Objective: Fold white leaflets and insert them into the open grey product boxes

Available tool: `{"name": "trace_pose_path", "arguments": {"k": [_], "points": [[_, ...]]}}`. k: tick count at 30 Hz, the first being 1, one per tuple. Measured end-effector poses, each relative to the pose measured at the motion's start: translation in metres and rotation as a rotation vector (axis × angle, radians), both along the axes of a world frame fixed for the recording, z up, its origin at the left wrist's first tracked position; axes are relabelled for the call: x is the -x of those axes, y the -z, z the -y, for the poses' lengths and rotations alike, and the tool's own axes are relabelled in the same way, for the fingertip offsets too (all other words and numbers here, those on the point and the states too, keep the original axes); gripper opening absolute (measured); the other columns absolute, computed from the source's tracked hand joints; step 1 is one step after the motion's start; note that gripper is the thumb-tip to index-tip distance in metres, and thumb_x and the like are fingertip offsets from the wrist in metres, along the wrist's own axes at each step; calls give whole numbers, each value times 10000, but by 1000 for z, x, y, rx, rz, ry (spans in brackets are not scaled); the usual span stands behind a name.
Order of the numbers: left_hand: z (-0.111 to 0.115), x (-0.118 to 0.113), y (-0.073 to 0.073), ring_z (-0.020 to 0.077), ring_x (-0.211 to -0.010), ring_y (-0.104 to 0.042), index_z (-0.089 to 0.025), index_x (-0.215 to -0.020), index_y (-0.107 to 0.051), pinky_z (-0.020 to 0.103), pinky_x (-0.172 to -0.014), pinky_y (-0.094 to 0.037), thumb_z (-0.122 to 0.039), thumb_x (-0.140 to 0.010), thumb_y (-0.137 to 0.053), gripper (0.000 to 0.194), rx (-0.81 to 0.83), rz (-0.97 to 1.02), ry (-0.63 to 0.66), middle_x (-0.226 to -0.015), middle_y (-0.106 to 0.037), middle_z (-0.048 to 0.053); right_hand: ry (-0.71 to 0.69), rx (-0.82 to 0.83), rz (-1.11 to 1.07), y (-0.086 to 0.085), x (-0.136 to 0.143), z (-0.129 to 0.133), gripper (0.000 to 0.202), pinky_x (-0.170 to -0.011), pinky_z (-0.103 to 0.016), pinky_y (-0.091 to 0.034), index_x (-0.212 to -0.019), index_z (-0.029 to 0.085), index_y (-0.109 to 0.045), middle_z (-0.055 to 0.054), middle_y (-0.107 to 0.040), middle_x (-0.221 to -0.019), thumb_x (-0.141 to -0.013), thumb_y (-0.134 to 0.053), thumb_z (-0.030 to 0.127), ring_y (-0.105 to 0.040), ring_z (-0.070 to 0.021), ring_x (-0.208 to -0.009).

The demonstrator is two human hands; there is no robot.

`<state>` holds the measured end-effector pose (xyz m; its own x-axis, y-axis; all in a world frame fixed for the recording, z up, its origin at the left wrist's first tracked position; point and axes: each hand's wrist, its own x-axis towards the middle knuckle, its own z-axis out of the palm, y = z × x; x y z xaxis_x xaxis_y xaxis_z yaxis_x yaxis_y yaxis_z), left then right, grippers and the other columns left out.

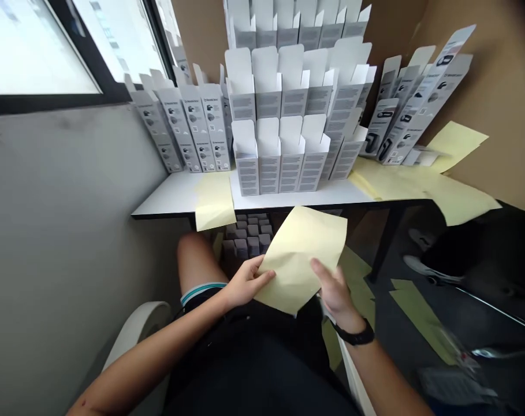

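A sheet of pale yellow paper (303,248) is held up over my lap, just in front of the table edge. My left hand (248,281) grips its left side, thumb on top and fingers underneath. On the right side, my right hand (335,289) pinches the same sheet, thumb lying on the face and the other fingers mostly hidden behind it. The sheet bends slightly between both hands. Beyond it, several open-topped white cartons (268,164) stand upright in rows on the table.
The white table (167,193) has a dark front edge. More cartons stand left (195,130) and right (418,110). Yellow sheets (396,179) drape over the table's right end; others lie on the floor (422,318). Small boxes (251,234) sit beneath. Another person's shoe (431,268) shows at right.
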<state>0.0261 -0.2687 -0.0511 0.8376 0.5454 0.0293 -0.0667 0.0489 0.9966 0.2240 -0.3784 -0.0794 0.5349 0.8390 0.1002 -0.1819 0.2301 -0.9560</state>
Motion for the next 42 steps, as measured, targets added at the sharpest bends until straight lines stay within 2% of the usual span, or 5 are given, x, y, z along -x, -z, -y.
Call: {"name": "trace_pose_path", "arguments": {"k": [7,18,29,34,42], "points": [[8,59,-34,299,-1142,-674,-145,-1290,-583,344,-919,-572,-422,-839,-781,565,-65,127,-370,-1286,-679,148,-780,-57,448,-41,49,-10,501,-1094,-419,-503,-1358,213,-647,-89,-674,-1326,-899,-698,409,-651,-282,-1214],[18,108,-41,303,-1245,-616,-176,-1338,-508,326,-951,-571,-354,-829,-794,610,-78,205,-424,-1386,-606,144,-552,50,267,-65,110,-22,464,-741,-371,-618,-1008,132,-767,-146,-763,-970,-843,-709,561,-729,-274,-791],[11,112,-29,242,-1193,-625,-291,-1559,-98,391,-1003,-548,-330,-881,-729,928,-522,223,-713,-1343,-557,132,-404,-47,429,-37,124,-17,499,-514,-249,-402,-673,159,-607,-37,-544,-623,-921,-529,585,-477,-142,-563],[17,117,-40,279,-1369,-475,-260,-1163,-662,518,-1215,-265,-245,-867,-728,304,-1282,-3,-873,-1438,-496,95,-442,-68,498,-45,130,-16,465,-494,-240,-330,-644,160,-539,-5,-457,-583,-949,-527,511,-403,-113,-534],[40,115,-53,114,-774,-645,-228,-838,-685,372,-1065,-361,-329,-916,-688,127,-1374,62,-634,-839,-699,-12,-536,-273,879,-58,128,-4,377,-527,-266,-305,-658,187,-419,12,-430,-586,-1020,-379,286,-401,-107,-534]]}}
